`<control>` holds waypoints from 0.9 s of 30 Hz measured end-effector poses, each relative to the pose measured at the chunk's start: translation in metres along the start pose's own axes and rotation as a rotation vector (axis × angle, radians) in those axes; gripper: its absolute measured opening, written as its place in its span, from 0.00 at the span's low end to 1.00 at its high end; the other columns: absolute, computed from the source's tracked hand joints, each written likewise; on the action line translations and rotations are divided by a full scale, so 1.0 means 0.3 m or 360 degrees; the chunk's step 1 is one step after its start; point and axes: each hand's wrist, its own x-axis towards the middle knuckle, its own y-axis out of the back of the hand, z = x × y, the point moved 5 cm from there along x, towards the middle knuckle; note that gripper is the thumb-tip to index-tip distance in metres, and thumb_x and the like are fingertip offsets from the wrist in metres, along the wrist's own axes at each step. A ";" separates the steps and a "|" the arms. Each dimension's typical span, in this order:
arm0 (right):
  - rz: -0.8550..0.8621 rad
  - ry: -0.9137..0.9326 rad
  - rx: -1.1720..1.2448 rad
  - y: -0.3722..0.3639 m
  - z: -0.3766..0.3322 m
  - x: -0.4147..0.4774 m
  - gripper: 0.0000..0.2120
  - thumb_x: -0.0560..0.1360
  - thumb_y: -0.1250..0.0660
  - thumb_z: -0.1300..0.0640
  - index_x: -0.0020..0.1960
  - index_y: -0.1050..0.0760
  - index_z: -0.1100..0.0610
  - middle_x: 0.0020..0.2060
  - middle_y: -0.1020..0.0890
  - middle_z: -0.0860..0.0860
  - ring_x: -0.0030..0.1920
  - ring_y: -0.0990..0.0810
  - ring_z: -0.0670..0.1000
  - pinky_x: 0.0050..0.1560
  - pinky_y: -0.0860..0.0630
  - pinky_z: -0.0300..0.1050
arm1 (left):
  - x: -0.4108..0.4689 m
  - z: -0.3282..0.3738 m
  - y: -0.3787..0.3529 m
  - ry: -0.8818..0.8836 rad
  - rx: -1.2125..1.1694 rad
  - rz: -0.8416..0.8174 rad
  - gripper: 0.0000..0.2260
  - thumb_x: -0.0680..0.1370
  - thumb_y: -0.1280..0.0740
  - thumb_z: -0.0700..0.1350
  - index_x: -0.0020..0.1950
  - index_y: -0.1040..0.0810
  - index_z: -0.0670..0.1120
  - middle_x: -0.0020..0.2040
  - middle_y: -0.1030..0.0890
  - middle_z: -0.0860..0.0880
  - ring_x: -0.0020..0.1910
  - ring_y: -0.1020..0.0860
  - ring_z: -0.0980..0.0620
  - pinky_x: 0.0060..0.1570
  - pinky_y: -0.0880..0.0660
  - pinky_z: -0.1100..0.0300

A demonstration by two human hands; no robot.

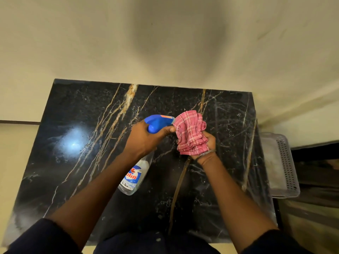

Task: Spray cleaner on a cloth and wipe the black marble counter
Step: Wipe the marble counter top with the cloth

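Over the black marble counter [77, 143] our left hand [145, 138] grips the spray bottle [157, 123], nozzle at the bunched cloth [190, 132] our right hand [209, 142] clutches, so we judge wiping not yet begun.

Dim, warm light; white glare on the marble surface [73, 143] at nine o'clock, soft blur, edges bowed.
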 end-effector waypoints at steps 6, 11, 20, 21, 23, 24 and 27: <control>-0.0007 0.0037 -0.0194 0.024 -0.065 -0.031 0.34 0.51 0.17 0.56 0.56 0.17 0.61 0.58 0.18 0.59 0.58 0.19 0.61 0.65 0.33 0.67 | -0.030 -0.026 -0.048 0.0157 0.0092 -0.0051 0.20 0.65 0.34 0.69 0.38 0.25 0.52 0.31 0.21 0.50 0.28 0.24 0.58 0.31 0.28 0.64; 0.0052 0.0030 -0.0223 0.046 -0.093 -0.041 0.33 0.50 0.17 0.55 0.54 0.16 0.61 0.56 0.17 0.59 0.56 0.18 0.61 0.64 0.31 0.65 | -0.031 -0.013 -0.081 0.0153 0.0132 0.0051 0.15 0.69 0.29 0.65 0.34 0.28 0.56 0.26 0.26 0.57 0.26 0.25 0.59 0.28 0.33 0.70; -0.0059 -0.0067 -0.0095 0.066 -0.100 -0.031 0.31 0.52 0.17 0.59 0.54 0.17 0.65 0.55 0.17 0.61 0.55 0.17 0.61 0.57 0.22 0.60 | 0.033 -0.032 -0.133 0.0369 0.0110 0.0007 0.23 0.66 0.24 0.61 0.40 0.23 0.42 0.31 0.22 0.49 0.28 0.25 0.54 0.31 0.27 0.59; -0.0073 -0.0074 -0.0077 0.068 -0.102 -0.025 0.31 0.52 0.17 0.59 0.54 0.17 0.65 0.55 0.17 0.61 0.55 0.18 0.61 0.56 0.21 0.60 | 0.041 -0.049 -0.139 0.0429 0.0045 -0.0043 0.22 0.66 0.22 0.59 0.44 0.21 0.42 0.33 0.21 0.48 0.29 0.23 0.53 0.32 0.24 0.57; -0.0081 -0.0081 -0.0057 0.075 -0.105 -0.010 0.31 0.52 0.17 0.59 0.54 0.17 0.65 0.55 0.17 0.61 0.55 0.18 0.61 0.54 0.20 0.59 | 0.055 -0.083 -0.153 0.0513 0.0006 -0.0140 0.22 0.65 0.20 0.53 0.51 0.21 0.42 0.38 0.18 0.47 0.33 0.20 0.53 0.39 0.20 0.53; -0.0079 -0.0086 -0.0058 0.079 -0.107 -0.004 0.31 0.52 0.17 0.59 0.54 0.17 0.64 0.56 0.17 0.61 0.55 0.18 0.61 0.54 0.20 0.59 | 0.060 -0.099 -0.156 0.0532 0.0060 -0.0141 0.22 0.66 0.20 0.53 0.53 0.21 0.43 0.40 0.17 0.47 0.35 0.19 0.52 0.41 0.19 0.52; -0.0066 -0.0091 -0.0053 0.088 -0.103 0.012 0.33 0.51 0.17 0.59 0.54 0.17 0.65 0.56 0.18 0.61 0.56 0.18 0.61 0.57 0.22 0.60 | 0.069 -0.111 -0.141 0.0500 0.0242 0.0036 0.23 0.67 0.22 0.56 0.55 0.21 0.45 0.43 0.17 0.48 0.40 0.18 0.50 0.44 0.19 0.52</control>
